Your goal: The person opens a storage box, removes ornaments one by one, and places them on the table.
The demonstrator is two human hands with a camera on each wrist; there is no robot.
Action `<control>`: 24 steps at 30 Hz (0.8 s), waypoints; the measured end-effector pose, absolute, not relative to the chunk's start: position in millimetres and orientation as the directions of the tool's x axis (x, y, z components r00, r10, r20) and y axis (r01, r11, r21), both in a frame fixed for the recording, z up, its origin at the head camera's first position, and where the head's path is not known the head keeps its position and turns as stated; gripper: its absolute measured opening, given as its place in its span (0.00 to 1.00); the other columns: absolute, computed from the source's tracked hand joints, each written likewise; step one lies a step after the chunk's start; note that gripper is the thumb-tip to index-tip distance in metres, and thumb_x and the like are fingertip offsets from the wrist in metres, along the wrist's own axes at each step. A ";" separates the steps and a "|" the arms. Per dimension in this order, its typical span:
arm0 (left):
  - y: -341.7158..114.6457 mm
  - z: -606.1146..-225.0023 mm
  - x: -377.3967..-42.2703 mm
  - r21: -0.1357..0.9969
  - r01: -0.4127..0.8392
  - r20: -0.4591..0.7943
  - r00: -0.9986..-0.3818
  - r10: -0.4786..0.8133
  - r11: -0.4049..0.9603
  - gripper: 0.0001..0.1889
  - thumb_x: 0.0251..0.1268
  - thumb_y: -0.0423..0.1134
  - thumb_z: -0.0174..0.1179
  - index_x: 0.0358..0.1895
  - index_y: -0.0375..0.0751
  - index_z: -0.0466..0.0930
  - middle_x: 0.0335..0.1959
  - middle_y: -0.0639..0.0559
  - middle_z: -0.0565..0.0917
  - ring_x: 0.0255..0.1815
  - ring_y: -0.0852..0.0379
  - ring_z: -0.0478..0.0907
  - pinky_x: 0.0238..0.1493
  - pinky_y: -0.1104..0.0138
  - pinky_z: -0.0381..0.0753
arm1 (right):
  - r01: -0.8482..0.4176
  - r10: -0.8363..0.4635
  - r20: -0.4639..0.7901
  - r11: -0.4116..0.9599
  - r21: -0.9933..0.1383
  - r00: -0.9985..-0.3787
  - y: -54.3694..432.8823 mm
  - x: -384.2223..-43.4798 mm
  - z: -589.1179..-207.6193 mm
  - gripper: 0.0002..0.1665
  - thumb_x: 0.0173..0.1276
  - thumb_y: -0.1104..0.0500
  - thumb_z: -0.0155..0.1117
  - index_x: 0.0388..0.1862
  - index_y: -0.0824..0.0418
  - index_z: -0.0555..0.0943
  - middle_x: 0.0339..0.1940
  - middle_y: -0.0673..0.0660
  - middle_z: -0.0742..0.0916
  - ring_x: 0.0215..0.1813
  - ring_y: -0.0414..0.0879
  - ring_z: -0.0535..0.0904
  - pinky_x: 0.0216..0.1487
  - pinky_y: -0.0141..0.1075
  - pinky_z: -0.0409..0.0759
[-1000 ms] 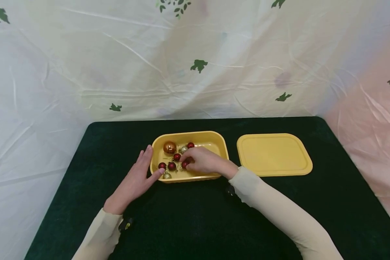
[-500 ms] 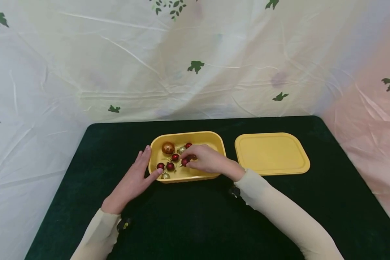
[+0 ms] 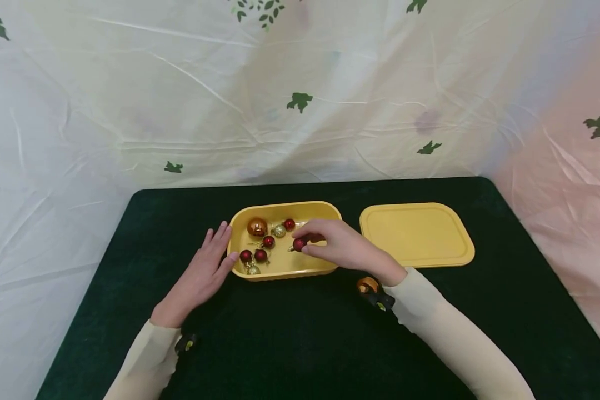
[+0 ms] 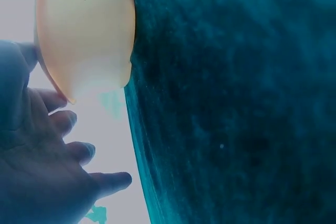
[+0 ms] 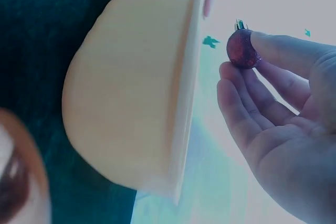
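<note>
A small dark red Christmas bauble (image 5: 241, 48) is pinched between the thumb and fingers of my right hand (image 3: 347, 247). In the right wrist view, it is above the rim of the yellow tray (image 3: 325, 209), its metal cap pointing up. My left hand (image 3: 200, 278) rests with straight fingers against the tray's left end. Inside the tray lie a larger copper bauble (image 3: 257, 226), two small gold baubles, one of them (image 3: 279, 230) near the middle, and several small red baubles, such as this red bauble (image 3: 268, 241).
Right of the tray, a yellow lid (image 3: 417, 234) lies flat on the dark green tabletop (image 3: 290, 339). A shiny orange bauble (image 3: 368, 285) sits on the table beside my right wrist. Behind the table hangs a pale cloth (image 3: 205, 111) with green leaf shapes.
My right hand has lifted the red bauble and drawn it to the right, away from the others. The orange bauble by the wrist has come into sight. My left thumb has shifted slightly outward.
</note>
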State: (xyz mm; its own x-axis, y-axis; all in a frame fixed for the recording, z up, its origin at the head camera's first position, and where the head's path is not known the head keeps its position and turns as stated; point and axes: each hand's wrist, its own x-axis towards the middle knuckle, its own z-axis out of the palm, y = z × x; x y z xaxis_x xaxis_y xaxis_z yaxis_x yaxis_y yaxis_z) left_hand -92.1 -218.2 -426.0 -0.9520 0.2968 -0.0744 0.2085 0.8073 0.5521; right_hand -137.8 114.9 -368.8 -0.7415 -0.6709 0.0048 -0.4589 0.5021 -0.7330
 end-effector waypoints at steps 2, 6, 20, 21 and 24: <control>-218.4 -427.2 -92.1 0.545 0.203 -0.074 -0.955 0.288 0.814 0.37 0.85 0.57 0.41 0.86 0.49 0.40 0.86 0.44 0.40 0.85 0.34 0.34 0.77 0.32 0.44 | -0.439 -0.655 0.003 0.503 -0.744 -0.755 120.2 -136.0 -369.6 0.20 0.75 0.58 0.68 0.64 0.56 0.83 0.56 0.49 0.87 0.57 0.43 0.82 0.63 0.46 0.82; -219.3 -429.7 -91.5 0.535 0.183 -0.084 -0.960 0.267 0.825 0.37 0.84 0.59 0.41 0.86 0.53 0.39 0.87 0.47 0.39 0.85 0.35 0.33 0.75 0.28 0.43 | -0.400 -0.632 -0.011 0.504 -0.766 -0.775 130.7 -131.1 -371.6 0.19 0.75 0.58 0.68 0.63 0.55 0.83 0.55 0.49 0.87 0.56 0.43 0.83 0.61 0.47 0.82; -218.2 -433.1 -90.4 0.550 0.209 -0.053 -0.958 0.283 0.809 0.37 0.85 0.58 0.41 0.86 0.53 0.37 0.87 0.47 0.41 0.85 0.35 0.33 0.75 0.29 0.45 | -0.348 -0.558 0.014 0.498 -0.795 -0.830 173.4 -109.6 -375.1 0.19 0.75 0.55 0.68 0.62 0.56 0.83 0.54 0.46 0.87 0.55 0.43 0.82 0.62 0.54 0.82; -218.1 -433.2 -90.3 0.553 0.211 -0.051 -0.957 0.285 0.806 0.37 0.85 0.58 0.41 0.86 0.53 0.37 0.87 0.48 0.41 0.85 0.35 0.33 0.75 0.29 0.45 | -0.335 -0.546 0.008 0.503 -0.797 -0.837 176.2 -107.8 -374.6 0.19 0.75 0.56 0.68 0.62 0.56 0.83 0.54 0.46 0.87 0.55 0.42 0.82 0.62 0.53 0.82; -218.0 -433.2 -90.5 0.556 0.216 -0.046 -0.956 0.289 0.803 0.37 0.85 0.58 0.41 0.86 0.53 0.37 0.87 0.47 0.41 0.85 0.35 0.33 0.76 0.30 0.45 | -0.317 -0.521 0.002 0.517 -0.795 -0.854 184.8 -103.2 -373.7 0.19 0.75 0.56 0.69 0.63 0.55 0.83 0.53 0.45 0.87 0.55 0.41 0.83 0.62 0.53 0.82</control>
